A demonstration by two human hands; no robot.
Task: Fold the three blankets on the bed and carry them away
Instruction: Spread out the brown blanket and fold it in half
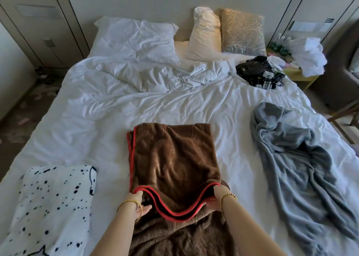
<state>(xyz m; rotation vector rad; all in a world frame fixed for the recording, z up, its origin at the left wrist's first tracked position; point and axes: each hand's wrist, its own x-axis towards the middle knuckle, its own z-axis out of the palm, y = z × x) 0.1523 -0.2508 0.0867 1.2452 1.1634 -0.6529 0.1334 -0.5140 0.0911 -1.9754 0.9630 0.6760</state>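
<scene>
A brown blanket [171, 158] with red trim lies on the bed [97, 110] in front of me, doubled over, its red edge sagging between my hands. My left hand [138, 200] pinches that edge at its left corner. My right hand [218, 197] grips the right corner, fingers partly hidden in the fabric. A white blanket with black spots [56, 207] lies at the near left. A grey blanket [297, 158] lies crumpled along the bed's right side.
White duvet and pillows [136, 36] fill the head of the bed, with a cream pillow [206, 34] and a gold cushion [242, 32]. Black devices and cables [260, 71] sit at the far right. A bedside table [303, 75] holds white cloth.
</scene>
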